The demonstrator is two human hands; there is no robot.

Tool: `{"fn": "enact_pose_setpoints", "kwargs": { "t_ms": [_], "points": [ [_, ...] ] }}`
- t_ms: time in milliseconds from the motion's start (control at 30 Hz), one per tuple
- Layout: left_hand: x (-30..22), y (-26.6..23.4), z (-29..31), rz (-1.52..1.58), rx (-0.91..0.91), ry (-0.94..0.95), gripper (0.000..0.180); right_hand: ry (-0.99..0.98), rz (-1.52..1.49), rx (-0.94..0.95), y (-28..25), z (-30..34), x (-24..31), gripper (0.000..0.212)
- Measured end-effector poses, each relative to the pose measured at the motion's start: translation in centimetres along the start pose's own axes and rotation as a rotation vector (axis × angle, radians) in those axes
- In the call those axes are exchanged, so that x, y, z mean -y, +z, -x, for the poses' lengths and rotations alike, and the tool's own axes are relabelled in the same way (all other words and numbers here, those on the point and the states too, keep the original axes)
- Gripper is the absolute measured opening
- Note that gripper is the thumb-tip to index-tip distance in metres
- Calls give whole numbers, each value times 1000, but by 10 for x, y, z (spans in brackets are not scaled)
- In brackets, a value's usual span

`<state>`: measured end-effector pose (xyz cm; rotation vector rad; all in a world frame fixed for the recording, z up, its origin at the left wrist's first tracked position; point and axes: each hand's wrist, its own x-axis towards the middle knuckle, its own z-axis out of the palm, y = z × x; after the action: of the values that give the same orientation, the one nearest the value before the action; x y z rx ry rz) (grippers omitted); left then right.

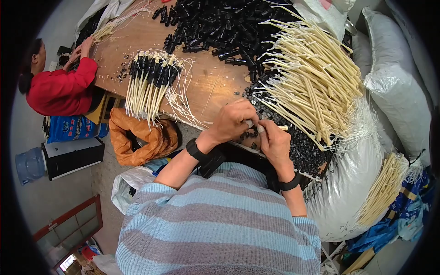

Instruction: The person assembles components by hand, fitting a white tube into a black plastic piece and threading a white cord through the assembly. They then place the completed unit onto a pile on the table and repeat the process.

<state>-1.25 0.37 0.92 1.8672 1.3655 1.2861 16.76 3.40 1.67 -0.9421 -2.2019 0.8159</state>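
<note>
My left hand (234,120) and my right hand (275,141) meet at the near edge of the wooden table, fingertips pinched together. Greyish covers show on the thumbs. What the fingers hold is small and hidden. A pale yellow tip (283,128) shows just beyond my right knuckles; whether it is held I cannot tell. Small black parts (305,153) lie heaped beside and under the right hand. To the right is a big pile of cream sleeved wires (316,82) with white ends. Left of my hands lies a bundle of sleeved wires fitted with black holders (151,82).
Black plastic holders (220,23) cover the far part of the wooden table (197,68). A person in red (64,91) works at the left with a wire bundle. White sacks (398,82) crowd the right side. An orange sack (140,142) stands below the table's left edge.
</note>
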Motion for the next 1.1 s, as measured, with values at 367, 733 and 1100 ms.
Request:
{"fn": "enact_pose_setpoints", "kwargs": {
  "t_ms": [367,733,1100],
  "points": [
    [-1,-5,6,159,-34,44,17,190,-334,253,-4,3,-2,20],
    [-1,-7,-5,284,92,-50,15,302,-356,240,-6,-1,-4,16],
    [9,-11,-6,267,38,-191,22,401,-552,196,-1,3,-9,13]
  ]
}}
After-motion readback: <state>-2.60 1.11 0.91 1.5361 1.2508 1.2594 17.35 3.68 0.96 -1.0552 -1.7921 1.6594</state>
